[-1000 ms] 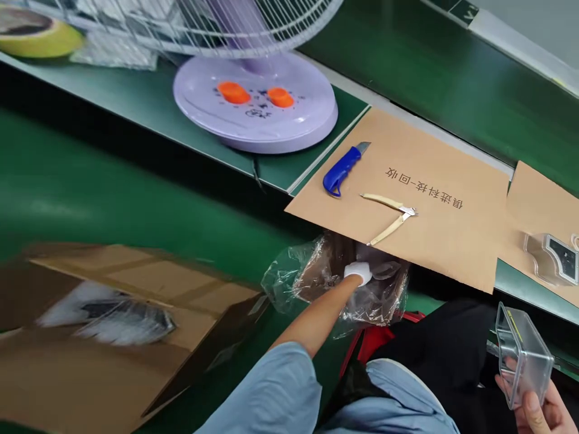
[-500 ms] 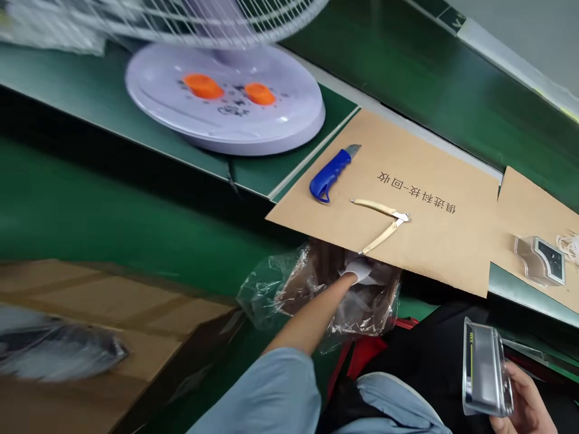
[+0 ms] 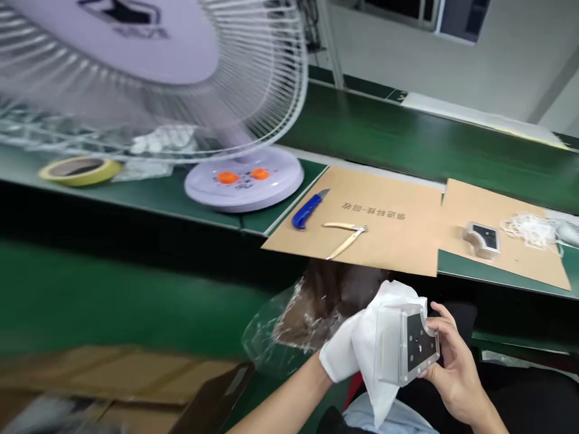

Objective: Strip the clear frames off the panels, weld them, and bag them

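Note:
My right hand grips a clear plastic case with a dark, dotted end panel, fingers and thumb at its right end. The case is tilted in front of my lap. In a white glove, my left hand holds a limp white cloth-like piece against the back and left of the case. Folds of it hide my left fingers; whether it is a cloth or a bag I cannot make out. Below the table edge, behind my left hand, is an open carton lined with a clear plastic bag.
On brown cardboard lie a blue utility knife and cream-handled nippers. Farther right are a second clear case and tangled white strips. A fan and yellow tape stand left. Cardboard boxes sit lower left.
My left hand has come out of the carton with the white cloth-like piece. My right hand has moved left and turned the case, and both now meet.

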`<state>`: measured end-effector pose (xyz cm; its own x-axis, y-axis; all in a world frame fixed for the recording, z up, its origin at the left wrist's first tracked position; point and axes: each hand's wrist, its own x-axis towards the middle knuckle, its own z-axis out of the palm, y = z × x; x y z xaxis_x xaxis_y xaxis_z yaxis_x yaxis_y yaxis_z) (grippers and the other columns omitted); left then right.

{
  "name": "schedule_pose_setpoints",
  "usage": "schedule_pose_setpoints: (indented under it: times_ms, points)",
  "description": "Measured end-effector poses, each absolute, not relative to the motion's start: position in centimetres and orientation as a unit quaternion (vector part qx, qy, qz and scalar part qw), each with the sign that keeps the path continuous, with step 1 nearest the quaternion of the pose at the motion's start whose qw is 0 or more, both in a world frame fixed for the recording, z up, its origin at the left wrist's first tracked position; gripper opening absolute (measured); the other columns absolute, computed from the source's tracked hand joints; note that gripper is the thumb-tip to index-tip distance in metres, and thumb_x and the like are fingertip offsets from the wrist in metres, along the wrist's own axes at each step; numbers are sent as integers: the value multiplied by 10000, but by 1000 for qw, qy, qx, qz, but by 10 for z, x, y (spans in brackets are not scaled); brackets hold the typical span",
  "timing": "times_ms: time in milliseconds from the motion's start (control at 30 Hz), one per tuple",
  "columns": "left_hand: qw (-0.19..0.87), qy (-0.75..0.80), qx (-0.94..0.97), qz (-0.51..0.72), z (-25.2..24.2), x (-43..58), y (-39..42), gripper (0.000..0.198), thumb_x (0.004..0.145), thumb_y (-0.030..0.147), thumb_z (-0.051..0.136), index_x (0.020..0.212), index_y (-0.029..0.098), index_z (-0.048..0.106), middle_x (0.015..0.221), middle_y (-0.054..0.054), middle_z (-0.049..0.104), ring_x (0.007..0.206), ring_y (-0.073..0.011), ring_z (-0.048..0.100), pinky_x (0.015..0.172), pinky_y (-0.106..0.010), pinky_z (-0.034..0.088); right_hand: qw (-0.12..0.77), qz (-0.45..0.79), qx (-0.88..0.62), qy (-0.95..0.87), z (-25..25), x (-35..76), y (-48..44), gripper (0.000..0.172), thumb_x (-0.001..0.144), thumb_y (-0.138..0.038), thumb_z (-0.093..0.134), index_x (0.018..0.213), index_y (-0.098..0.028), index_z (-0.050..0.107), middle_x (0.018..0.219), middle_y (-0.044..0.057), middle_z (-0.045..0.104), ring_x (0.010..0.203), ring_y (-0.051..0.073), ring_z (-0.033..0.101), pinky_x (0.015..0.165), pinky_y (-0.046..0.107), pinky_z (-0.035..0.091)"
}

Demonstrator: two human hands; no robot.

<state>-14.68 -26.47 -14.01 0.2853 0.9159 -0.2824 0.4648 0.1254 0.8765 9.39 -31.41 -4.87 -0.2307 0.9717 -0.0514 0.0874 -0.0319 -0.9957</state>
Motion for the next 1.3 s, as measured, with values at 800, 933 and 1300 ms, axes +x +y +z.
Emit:
schedule_pose_setpoints:
  times_ms: [800,933,1300]
  points:
    - [485,229,765,357,78,99,52,489,941,430,691,1308,109,733,1114,-98,791,1097,-331,708,913,-414,600,501,-36,-616,-608,22,267,-226,545,1029,-256,679,1553,-335,553,1545,103,576,1499,374,483,1239,658,415]
    - [503,355,676,405,63,141,170,477,1040,357,566,1412,60,592,1308,-182,735,1106,-260,719,880,-369,603,472,27,-646,-599,3,275,-220,330,1040,-281,652,1365,-309,700,1403,102,684,1364,362,616,1145,603,527]
    - [311,651,634,278,-8,156,286,800,750,605,854,1318,76,656,1522,-328,536,1469,-533,428,1191,-627,335,395,148,-689,-590,-27,192,-142,840,870,-486,845,1567,-255,437,1418,163,605,1277,390,628,1051,579,594]
